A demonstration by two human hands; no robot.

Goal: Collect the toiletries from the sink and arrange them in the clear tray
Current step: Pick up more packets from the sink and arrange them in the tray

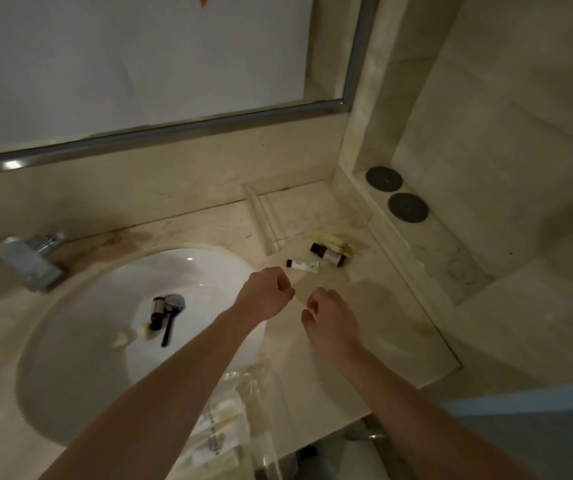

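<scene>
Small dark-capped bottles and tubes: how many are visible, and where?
4. One bottle lies in the sink basin by the drain; two bottles and a white tube lie on the counter at right. More may be hidden.

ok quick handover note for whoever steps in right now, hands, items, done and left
Left hand: loosely curled over the sink's right rim, apparently empty.
Right hand: fingers curled above the counter, apparently empty.
In the sink basin: a small dark bottle and a black stick-like item near the drain.
On the counter: a white tube and two dark-capped bottles, just outside the clear tray.
Done: nothing in the tray.
Left: everything.
</scene>
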